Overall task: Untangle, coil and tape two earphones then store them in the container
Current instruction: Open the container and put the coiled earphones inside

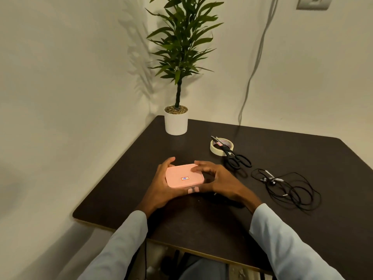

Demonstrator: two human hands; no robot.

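Container (184, 178), a pink lidded box, sits mid-desk (201, 223), held by left hand (159, 187) and right hand (219, 181), each grip curled on its edges. It looks light, rigid, smooth. Earphones (288, 187) lie tangled at three o'clock: thin, limp cords, best pinched near the plug.

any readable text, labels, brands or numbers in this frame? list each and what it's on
Nothing can be read for certain.
Sticker on the pink container lid: red-bordered label with blue marks, too blurred to read.
Sticker on the scissors blade, lying across the tape roll: red and blue, too small to read.
Tape roll inner core: faint print, illegible.
Wall plate: no text visible.
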